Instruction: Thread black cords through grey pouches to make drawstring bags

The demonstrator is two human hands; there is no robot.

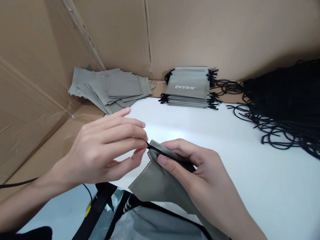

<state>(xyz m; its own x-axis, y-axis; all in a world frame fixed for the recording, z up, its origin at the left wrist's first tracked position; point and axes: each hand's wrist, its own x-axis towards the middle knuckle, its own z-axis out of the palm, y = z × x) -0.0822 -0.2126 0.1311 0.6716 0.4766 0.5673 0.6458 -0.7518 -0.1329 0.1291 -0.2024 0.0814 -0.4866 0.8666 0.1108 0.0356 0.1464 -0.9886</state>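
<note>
A grey fabric pouch with a pale stitched edge is held above the white table, its lower part hanging down at a slant. My right hand is closed on the pouch near its top edge, thumb in front. A black cord runs along that edge. At the pouch's left corner my left hand pinches the short cord end between thumb and fingertips, while its other fingers stay loosely extended. The far part of the cord is hidden behind my right hand.
Grey fabric pieces lie in a loose pile at the back left. Beside them stands a stack of grey INTEX pouches with black cord ends. A heap of black cords spreads at the right. Cardboard walls enclose the white table.
</note>
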